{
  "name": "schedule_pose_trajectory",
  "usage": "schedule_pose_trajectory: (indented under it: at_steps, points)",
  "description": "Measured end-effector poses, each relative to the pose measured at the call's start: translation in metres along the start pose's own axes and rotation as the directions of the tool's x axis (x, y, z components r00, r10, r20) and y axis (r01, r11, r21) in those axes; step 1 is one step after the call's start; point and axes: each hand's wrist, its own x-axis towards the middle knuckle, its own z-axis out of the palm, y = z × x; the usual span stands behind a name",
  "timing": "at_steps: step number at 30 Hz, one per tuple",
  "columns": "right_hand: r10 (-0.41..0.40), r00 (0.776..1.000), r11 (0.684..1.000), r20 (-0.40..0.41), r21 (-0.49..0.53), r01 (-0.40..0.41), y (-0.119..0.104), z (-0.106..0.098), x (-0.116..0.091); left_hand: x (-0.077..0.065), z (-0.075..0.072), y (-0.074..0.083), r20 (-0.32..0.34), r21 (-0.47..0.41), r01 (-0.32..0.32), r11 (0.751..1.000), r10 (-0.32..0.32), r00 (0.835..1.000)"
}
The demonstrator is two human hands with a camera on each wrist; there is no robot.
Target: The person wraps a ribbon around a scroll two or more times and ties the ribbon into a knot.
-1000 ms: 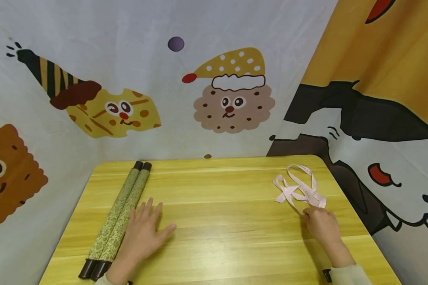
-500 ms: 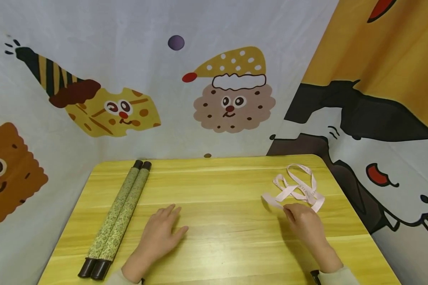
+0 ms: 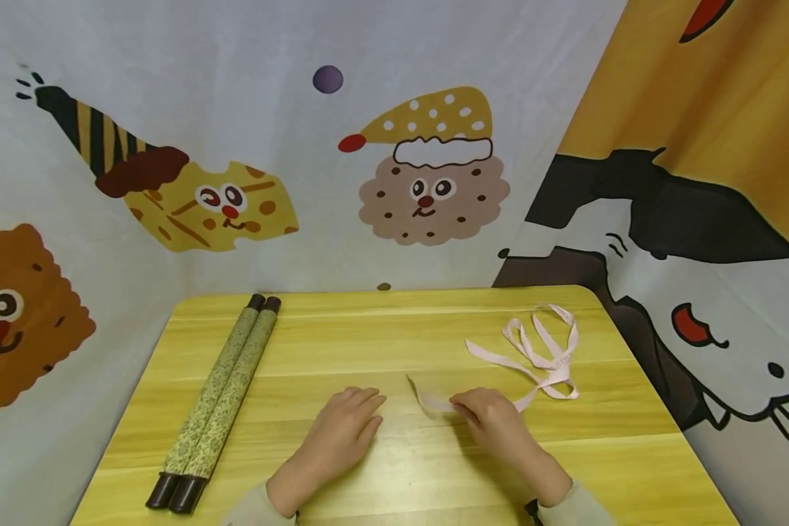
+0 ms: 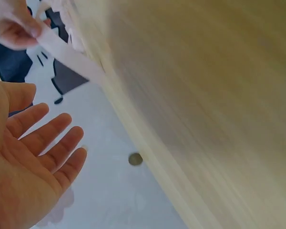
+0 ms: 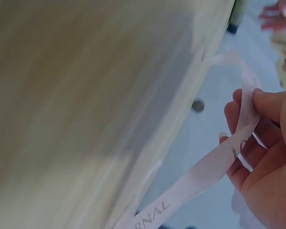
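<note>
A pale pink ribbon (image 3: 555, 374) with printed lettering lies in loose loops at the right of the table. My right hand (image 3: 500, 431) pinches it near one end between thumb and fingers. In the right wrist view the held ribbon (image 5: 205, 167) runs across the fingers of my right hand (image 5: 267, 162), with lettering on its lower stretch. The short free end points left, toward my left hand (image 3: 335, 438). That hand holds nothing, and in the left wrist view my left hand (image 4: 33, 157) has its fingers spread and slightly bent, apart from the ribbon (image 4: 69, 57).
Two rolls (image 3: 220, 398) covered in green patterned fabric, with dark end caps, lie side by side at the table's left. The yellow wood-grain table (image 3: 368, 336) ends at a cartoon-printed curtain (image 3: 302, 131) behind and at both sides.
My right hand has moved left, drawing the ribbon's end out of the loops toward the middle. My left hand has moved right, away from the rolls and nearer the ribbon.
</note>
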Motion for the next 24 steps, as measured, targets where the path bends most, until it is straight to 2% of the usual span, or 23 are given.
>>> schedule_pose_trajectory:
  at_steps: [7, 12, 14, 18, 24]
  points:
    - [-0.055, 0.995, 0.995, 0.086, 0.086, 0.047, -0.028, 0.02, 0.01, 0.007, 0.011, 0.008, 0.033, 0.011, -0.061, 0.998, 0.06, 0.998]
    - [-0.076, 0.992, 0.99, 0.104, 0.129, 0.062, -0.04, 0.028, 0.014, 0.007, 0.015, 0.005, 0.047, -0.017, -0.125, 0.992, 0.125, 0.991]
    - [-0.07, 0.991, 0.99, 0.113, 0.13, 0.055, -0.043, 0.03, 0.014, 0.005, 0.016, 0.003, 0.052, -0.029, -0.131, 0.991, 0.133, 0.99]
    - [-0.049, 0.986, 0.994, 0.159, 0.101, 0.033, -0.04, 0.032, 0.01, -0.001, 0.012, -0.005, 0.079, -0.053, -0.088, 0.995, 0.092, 0.993]
    - [0.015, 0.973, 0.998, 0.228, 0.062, -0.029, -0.021, 0.026, -0.002, -0.011, 0.0, -0.021, 0.147, -0.117, 0.048, 0.992, -0.031, 0.989]
